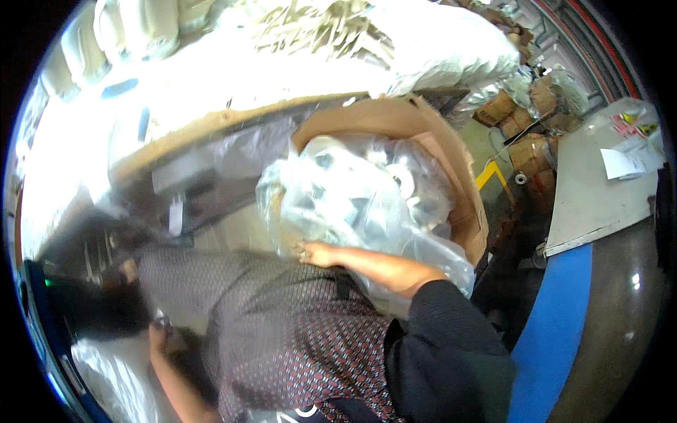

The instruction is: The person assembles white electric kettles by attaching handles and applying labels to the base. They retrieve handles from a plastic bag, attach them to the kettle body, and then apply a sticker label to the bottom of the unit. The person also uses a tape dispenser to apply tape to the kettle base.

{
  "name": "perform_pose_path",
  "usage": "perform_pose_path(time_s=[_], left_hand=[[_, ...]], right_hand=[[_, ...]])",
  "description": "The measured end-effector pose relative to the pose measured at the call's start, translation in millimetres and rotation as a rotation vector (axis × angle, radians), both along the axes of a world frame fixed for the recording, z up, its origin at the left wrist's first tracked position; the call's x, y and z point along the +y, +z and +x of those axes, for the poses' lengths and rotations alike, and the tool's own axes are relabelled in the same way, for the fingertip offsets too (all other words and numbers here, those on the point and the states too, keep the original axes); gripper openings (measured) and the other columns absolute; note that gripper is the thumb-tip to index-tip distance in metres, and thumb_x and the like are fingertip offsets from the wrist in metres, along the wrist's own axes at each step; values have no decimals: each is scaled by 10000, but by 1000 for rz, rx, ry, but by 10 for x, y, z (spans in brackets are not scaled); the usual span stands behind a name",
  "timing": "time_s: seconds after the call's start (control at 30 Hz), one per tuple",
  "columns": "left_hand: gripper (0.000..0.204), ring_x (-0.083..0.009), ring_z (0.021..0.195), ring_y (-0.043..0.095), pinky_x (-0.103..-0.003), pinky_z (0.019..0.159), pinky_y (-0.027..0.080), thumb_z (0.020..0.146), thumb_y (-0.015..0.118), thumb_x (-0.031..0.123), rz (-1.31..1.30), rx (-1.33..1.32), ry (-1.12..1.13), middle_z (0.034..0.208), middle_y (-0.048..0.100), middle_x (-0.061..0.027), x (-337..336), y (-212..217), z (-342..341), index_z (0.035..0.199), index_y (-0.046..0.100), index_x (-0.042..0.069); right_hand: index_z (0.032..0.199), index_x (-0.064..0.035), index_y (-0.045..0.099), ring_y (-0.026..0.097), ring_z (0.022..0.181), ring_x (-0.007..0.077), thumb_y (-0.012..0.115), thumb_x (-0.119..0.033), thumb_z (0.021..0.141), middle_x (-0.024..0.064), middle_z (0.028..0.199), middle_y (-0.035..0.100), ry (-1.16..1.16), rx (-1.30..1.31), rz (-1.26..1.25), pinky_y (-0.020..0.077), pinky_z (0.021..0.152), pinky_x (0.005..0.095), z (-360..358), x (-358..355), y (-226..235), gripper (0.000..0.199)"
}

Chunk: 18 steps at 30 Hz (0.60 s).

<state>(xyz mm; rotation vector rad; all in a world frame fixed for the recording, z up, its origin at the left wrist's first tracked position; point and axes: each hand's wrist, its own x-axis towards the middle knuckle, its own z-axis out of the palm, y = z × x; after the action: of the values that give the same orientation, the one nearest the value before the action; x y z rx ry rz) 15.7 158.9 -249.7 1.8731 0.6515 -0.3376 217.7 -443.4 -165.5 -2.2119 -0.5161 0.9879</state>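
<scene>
A large clear plastic bag (345, 190) lines an open cardboard box (458, 183) in front of me. White rolls or spools (402, 180) show inside it, partly veiled by the plastic. My right hand (319, 254) is at the near edge of the bag, its fingers curled on the plastic. Low on the left, my left hand (158, 337) hangs beside my leg, near a small dark shiny thing (163, 322). Blur and shadow hide its fingers, so I cannot make out a grip.
Beyond the box runs a brightly lit table with a worn edge (233, 120), bearing a heap of pale strips (324, 28) and white containers (144, 28). Cardboard boxes (529, 151) stand back right. A grey tabletop (599, 183) with papers is at the right. White plastic (116, 381) lies lower left.
</scene>
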Motion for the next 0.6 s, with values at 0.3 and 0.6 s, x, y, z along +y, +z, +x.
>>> perform_pose_path(time_s=[0.3,0.6], left_hand=[[217,-187,636,633,-308,517,528,933,607,133,10,52,77,802,651,-112,-10,247,46,1083,600,-23],[193,-175,691,629,-302,551,521,931,600,99,213,57,-95,838,648,-99,-92,212,116,1070,610,-35]], right_hand=[[1320,-27,491,470,1193,391,716,-352,797,221,1226,551,-654,-1010,-354,352,1024,514,1332,-1150,730,655],[1095,-57,704,635,1087,331,613,-430,831,218,1173,646,-437,-350,-1007,505,899,442,1641,-2927,1213,466]])
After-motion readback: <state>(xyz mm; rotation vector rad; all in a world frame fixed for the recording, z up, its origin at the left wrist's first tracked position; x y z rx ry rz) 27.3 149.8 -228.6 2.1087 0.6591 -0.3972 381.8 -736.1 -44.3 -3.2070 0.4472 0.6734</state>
